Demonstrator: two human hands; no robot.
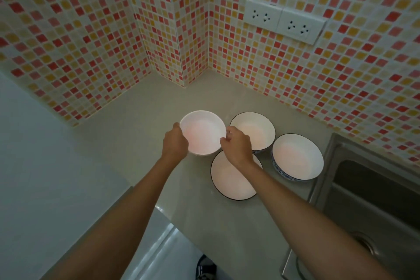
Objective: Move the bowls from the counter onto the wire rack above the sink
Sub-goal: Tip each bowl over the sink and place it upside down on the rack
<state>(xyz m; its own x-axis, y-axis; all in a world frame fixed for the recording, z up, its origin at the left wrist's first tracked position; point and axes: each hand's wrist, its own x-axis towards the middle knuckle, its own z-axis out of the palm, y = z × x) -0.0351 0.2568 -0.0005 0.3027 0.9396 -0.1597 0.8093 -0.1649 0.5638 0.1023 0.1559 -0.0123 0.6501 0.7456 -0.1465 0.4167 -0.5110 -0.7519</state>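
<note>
Counter (141,143), four empty bowls (297,157)

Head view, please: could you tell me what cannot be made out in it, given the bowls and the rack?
- Wire rack: not in the head view at all; out of frame.
- Sink: cut off by the right edge.
- Front bowl: far rim hidden by the right hand.
- White bowl: whether it touches the counter cannot be told; the left hand and right hand cover its sides.
</note>
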